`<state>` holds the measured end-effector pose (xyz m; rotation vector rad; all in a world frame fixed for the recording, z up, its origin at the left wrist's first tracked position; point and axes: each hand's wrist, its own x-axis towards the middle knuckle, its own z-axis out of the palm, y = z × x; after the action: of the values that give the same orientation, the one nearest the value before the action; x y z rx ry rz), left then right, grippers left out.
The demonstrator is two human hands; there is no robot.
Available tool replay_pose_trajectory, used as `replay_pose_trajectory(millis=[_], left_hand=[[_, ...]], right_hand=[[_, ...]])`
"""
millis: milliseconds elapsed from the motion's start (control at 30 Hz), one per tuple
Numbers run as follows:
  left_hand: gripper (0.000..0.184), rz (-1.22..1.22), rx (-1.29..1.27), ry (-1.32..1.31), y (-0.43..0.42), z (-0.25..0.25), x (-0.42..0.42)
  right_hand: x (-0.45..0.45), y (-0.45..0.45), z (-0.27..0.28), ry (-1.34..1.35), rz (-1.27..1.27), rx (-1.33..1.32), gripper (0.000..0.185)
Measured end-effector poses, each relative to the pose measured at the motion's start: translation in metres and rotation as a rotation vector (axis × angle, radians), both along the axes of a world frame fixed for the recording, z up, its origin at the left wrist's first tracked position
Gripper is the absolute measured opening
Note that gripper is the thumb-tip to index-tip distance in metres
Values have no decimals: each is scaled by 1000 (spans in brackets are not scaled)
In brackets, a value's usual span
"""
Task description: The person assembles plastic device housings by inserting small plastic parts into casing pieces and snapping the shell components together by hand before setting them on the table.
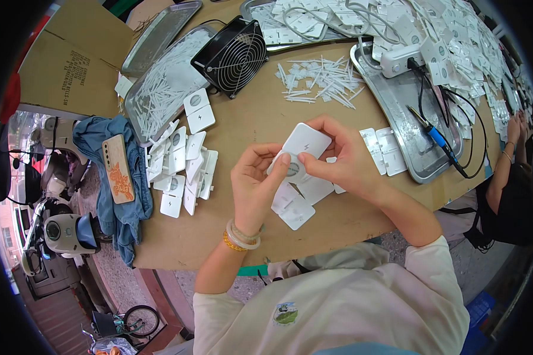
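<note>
Between both hands is a white two-part plastic case (306,139) with a lightning mark on its upper half and a round grey disc on its lower half. My left hand (256,174) pinches its left side, the thumb by the disc. Gripping the right edge is my right hand (346,155), its thumb pressed near the fold. Several white plastic pieces (294,214) lie on the cardboard-covered table (231,118) right below, partly hidden by the hands. A loose pile of similar white cases (172,192) lies left of my left hand.
A black fan (234,56) stands behind, beside a tray of white sticks (160,97). More white sticks (323,83) lie mid-table. At right, a metal tray (405,142) bears a soldering iron (437,137) and cords. A phone (118,168) rests on denim. Another person's arm (503,154) is far right.
</note>
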<state>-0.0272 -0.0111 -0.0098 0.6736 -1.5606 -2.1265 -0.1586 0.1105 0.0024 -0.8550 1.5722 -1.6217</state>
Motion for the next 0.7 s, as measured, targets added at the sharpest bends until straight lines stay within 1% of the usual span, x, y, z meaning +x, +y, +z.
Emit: replay_pose_trajectory(millis=[100, 300, 400, 500, 600, 667, 700], left_hand=[[16, -8, -23, 26, -1, -3, 1], [12, 13, -60, 53, -1, -5, 3], [13, -6, -46, 110, -3, -8, 7], [14, -4, -99, 133, -2, -5, 5], [15, 44, -161, 74, 2, 4, 0], [19, 47, -811, 60, -6, 10, 0], [20, 44, -1137, 51, -9, 11, 1]], right_hand=[[0, 1, 0, 20, 10, 23, 25], [4, 1, 0, 81, -7, 24, 24], [9, 1, -1, 167, -6, 41, 25], [10, -1, -14, 165, -108, -93, 29], [1, -2, -3, 133, -118, -72, 36], [-5, -2, 9, 650, -234, -64, 34], [-7, -3, 9, 820, -244, -92, 32]])
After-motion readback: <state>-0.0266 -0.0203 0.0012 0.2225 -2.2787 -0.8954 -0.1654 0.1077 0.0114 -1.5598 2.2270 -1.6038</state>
